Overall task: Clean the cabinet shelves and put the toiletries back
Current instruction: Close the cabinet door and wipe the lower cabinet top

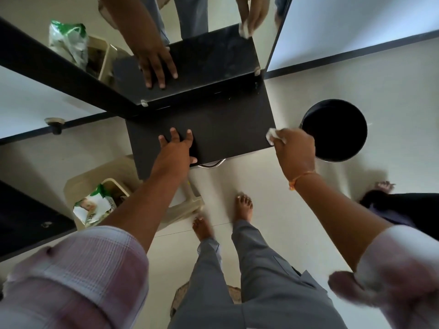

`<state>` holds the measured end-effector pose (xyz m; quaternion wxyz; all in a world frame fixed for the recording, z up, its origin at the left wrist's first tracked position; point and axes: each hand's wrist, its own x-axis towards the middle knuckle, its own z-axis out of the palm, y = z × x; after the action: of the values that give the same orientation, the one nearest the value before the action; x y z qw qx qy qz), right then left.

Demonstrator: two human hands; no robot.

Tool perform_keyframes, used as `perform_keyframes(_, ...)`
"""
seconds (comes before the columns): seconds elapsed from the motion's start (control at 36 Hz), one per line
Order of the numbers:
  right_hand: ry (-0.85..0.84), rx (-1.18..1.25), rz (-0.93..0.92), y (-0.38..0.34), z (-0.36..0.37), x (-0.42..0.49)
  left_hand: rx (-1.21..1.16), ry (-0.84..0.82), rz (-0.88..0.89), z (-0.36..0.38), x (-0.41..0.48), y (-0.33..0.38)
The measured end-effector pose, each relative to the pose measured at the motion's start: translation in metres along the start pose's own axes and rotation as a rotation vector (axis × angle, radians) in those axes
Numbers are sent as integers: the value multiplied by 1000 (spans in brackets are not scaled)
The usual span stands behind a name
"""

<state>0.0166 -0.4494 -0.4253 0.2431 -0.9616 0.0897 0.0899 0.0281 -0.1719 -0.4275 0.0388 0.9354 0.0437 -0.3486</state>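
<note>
A dark shelf board point(221, 129) juts out from the mirrored cabinet in front of me. My left hand point(177, 148) lies flat on its near left part, fingers spread, thumb curled under the front edge. My right hand point(292, 148) is at the shelf's right corner, closed on a small crumpled white wipe point(273, 136). The mirror point(209, 55) behind the shelf reflects both hands and the wipe. No toiletries stand on the shelf.
A beige bin point(99, 186) holding a green-and-white wipes pack point(93, 206) stands on the floor to the left, below the shelf. A round black bucket point(336, 129) sits on the floor to the right. Another person's foot and dark clothing show at the right edge.
</note>
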Motion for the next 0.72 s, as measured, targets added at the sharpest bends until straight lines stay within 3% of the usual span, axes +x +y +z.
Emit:
perform_keyframes(0.11,-108,-65,112,15,-14,-19,0,3,4,-3,-3,1)
perform_keyframes(0.25,153,43,9,-16,-23,0,21,12,2,-5,-5,2)
perform_keyframes(0.36,238,40,-102,-47,-3,51,42,-9,5,-8,-4,1)
perform_keyframes(0.56,244,14,-51,-80,35,91,21,27,36,-1,-4,-4)
perform_keyframes(0.64,168,19,-84,-102,63,84,19,41,42,0,-3,-5)
perform_keyframes(0.72,-71,12,-369,-133,87,57,3,40,49,0,-3,-6)
